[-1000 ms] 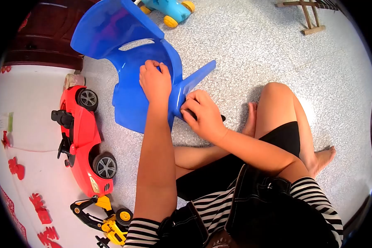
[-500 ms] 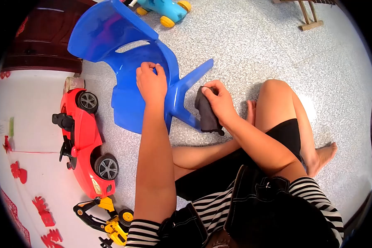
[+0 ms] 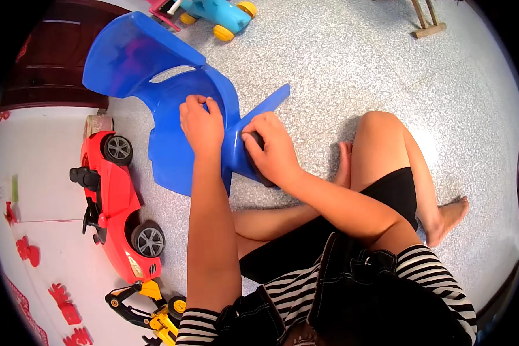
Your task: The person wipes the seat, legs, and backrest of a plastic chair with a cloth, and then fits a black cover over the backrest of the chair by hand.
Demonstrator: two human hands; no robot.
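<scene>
A blue plastic chair (image 3: 176,153) lies tipped over on the floor in front of me, its backrest toward the upper left and its legs toward me. My left hand (image 3: 202,124) is closed with curled fingers on the chair near its seat; the exact part gripped is hidden beneath the fingers. In my right hand (image 3: 271,149) is a bunched dark grey cloth (image 3: 258,140), pressed against the base of a chair leg. Most of the cloth is covered by that hand.
A red toy car (image 3: 116,202) and a yellow-black toy excavator (image 3: 158,317) stand along the wall at left. Beyond the chair is a turquoise toy with yellow wheels (image 3: 213,14). Wooden legs (image 3: 428,29) show at upper right. My bent legs are on the speckled floor.
My right hand has moved left with the cloth, from beside the chair onto its leg. My left hand stays on the chair. The whole view has shifted slightly.
</scene>
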